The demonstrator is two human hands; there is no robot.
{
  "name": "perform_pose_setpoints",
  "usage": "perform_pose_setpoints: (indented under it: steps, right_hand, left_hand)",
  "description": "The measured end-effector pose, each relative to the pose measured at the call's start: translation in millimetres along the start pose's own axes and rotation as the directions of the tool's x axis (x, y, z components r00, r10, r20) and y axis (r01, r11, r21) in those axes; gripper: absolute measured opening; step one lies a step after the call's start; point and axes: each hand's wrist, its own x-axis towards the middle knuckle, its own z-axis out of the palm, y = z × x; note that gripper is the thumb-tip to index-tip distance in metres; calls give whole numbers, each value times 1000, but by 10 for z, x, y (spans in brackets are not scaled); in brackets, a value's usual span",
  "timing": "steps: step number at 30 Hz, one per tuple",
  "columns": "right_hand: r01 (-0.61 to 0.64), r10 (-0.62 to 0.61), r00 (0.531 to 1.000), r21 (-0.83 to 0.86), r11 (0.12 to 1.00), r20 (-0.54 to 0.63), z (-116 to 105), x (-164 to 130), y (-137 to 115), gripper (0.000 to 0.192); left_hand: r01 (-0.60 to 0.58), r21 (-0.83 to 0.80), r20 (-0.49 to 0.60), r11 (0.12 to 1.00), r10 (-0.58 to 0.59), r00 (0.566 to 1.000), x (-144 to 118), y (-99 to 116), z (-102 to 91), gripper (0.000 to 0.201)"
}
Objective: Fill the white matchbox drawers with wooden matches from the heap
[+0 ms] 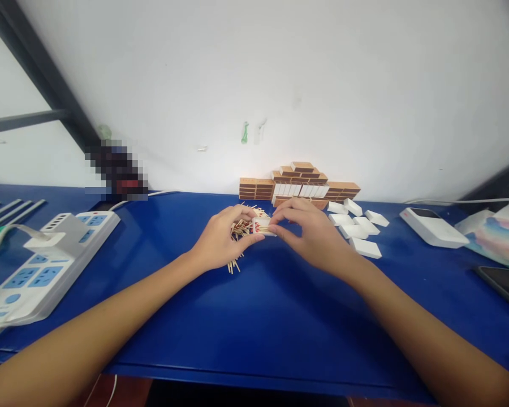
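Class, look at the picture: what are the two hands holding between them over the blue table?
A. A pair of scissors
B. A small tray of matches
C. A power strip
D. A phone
B: the left hand and right hand meet on a small tray of matches, red tips showing.

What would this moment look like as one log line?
left hand: holding wooden matches | right hand: holding small white matchbox tray | blue table

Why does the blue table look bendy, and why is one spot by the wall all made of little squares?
In the head view, the wide lens curves the glossy blue table's front edge and stretches both bare arms at the corners; the dark object by the wall is deliberately pixelated; lighting is soft and even, with faint shadows under the left hand and right hand.
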Motion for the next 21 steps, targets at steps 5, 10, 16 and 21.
perform_pose_setpoints:
  steps: [5,10,16,21]
  right_hand:
    - [-46,45,999,15,999,21,-34,16,1,7]
    - [-79,79,997,40,996,-1,0,-2,-29,9]
    - [-80,82,996,57,995,-30,45,-2,-11,8]
    - [-85,84,995,-14,996,-44,-6,3,-4,7]
  left_hand:
    - [7,-11,-10,1000,-7,1000,2,18,1,36]
    - [-9,-12,-13,1000,9,1000,1,36,6,34]
    - [1,-11,-22,1000,-1,1000,-1,-3,3,35]
    - [-16,11,-15,1000,16,1000,-8,10,13,35]
